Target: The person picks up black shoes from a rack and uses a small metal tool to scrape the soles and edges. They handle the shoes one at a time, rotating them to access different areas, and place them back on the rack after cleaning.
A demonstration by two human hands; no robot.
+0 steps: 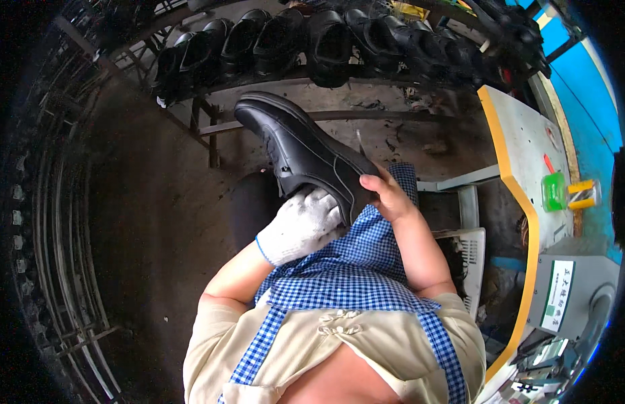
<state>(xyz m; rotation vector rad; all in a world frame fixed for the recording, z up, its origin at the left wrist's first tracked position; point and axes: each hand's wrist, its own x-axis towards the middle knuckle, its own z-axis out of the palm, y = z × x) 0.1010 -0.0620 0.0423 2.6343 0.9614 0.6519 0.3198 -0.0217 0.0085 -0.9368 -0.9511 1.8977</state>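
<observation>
A black leather shoe [302, 151] is held tilted in front of me, its toe pointing to the upper left and its heel toward my lap. My left hand [300, 225], in a white knit glove with a blue cuff edge, reaches into the shoe's opening; its fingertips are partly hidden inside. My bare right hand [388, 193] grips the heel end from the right, thumb against the side near the sole, other fingers mostly hidden behind. A thin, pale, pointed tool [359, 140] sticks up beside the sole, above the right hand; its lower end is hidden.
Several black shoes [329, 50] stand in a row on a dark metal rack ahead. At right is a yellow-edged worktable [524, 135] with a green container [553, 191] and a grey machine [575, 286]. Metal rails [63, 256] run along the left. A white plastic crate [471, 259] sits below the table.
</observation>
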